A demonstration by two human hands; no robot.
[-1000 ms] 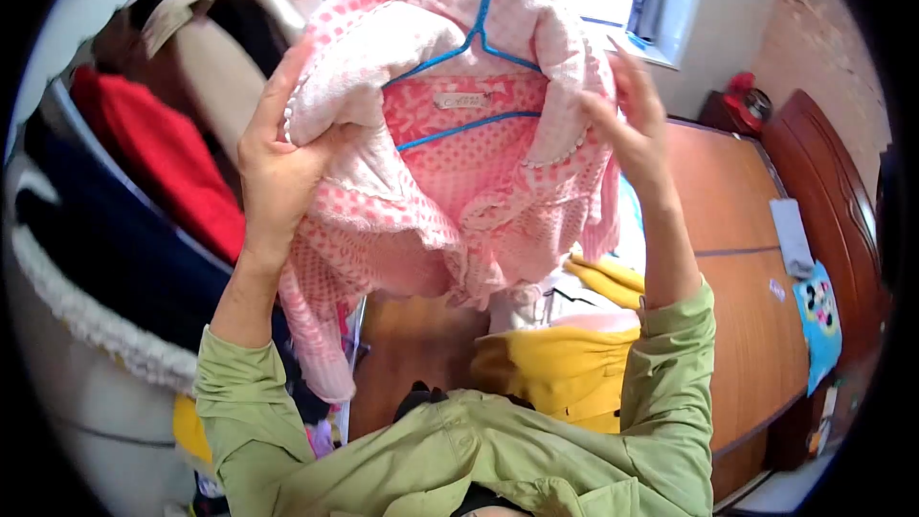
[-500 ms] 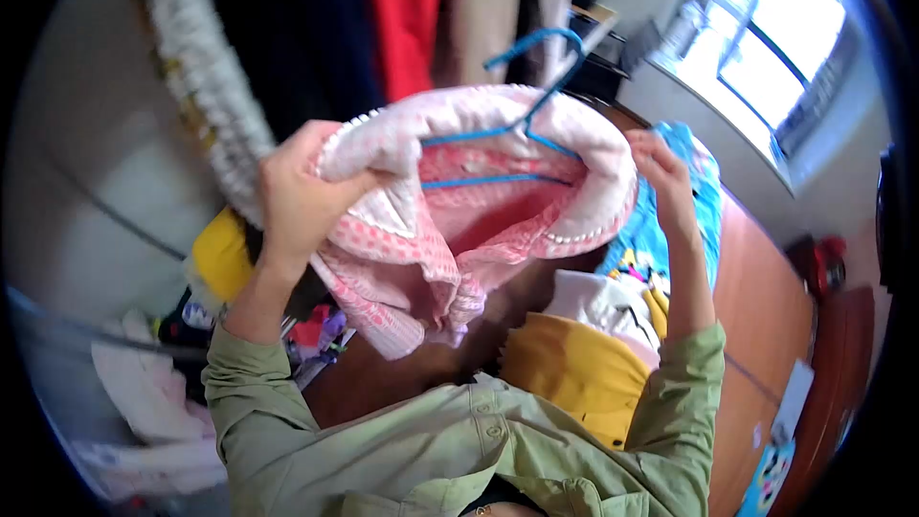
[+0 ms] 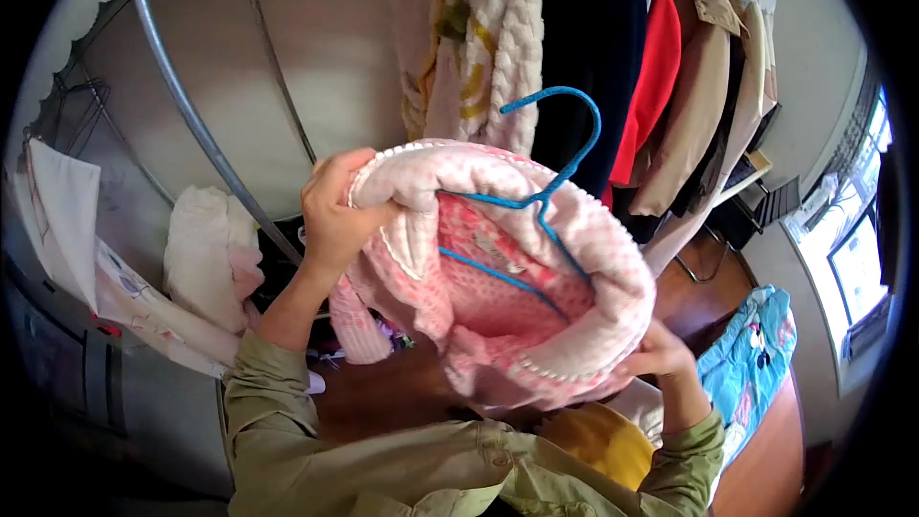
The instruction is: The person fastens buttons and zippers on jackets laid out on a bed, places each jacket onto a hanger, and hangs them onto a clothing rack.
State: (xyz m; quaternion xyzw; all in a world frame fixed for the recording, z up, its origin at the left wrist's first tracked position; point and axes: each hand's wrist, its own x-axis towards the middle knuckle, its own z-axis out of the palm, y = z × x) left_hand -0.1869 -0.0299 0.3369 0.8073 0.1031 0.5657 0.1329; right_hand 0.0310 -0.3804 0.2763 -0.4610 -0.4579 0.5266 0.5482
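Holding a pink jacket (image 3: 479, 316) up front. Got the left hand (image 3: 345, 215) clamped round its collar, upper left edge. Got the right hand (image 3: 661, 354) touching the jacket's lower right side, partly tucked behind, so can't tell how tight. Also got a blue hanger (image 3: 548, 203) inside the jacket's neck, sticking out hook first. Just below the jacket, seeing a yellow cloth (image 3: 603, 445). Right of it, a blue cloth (image 3: 751, 349) on a brown board (image 3: 766, 445). Left of it, a metal pole (image 3: 180, 98) and pale cloth (image 3: 206, 258). Above and behind the jacket, crowding the way: white coat (image 3: 507, 38), dark coat (image 3: 608, 38), red coat (image 3: 654, 86), beige coat (image 3: 684, 124), all hanging. Way off right of it, a bright window (image 3: 862, 268).
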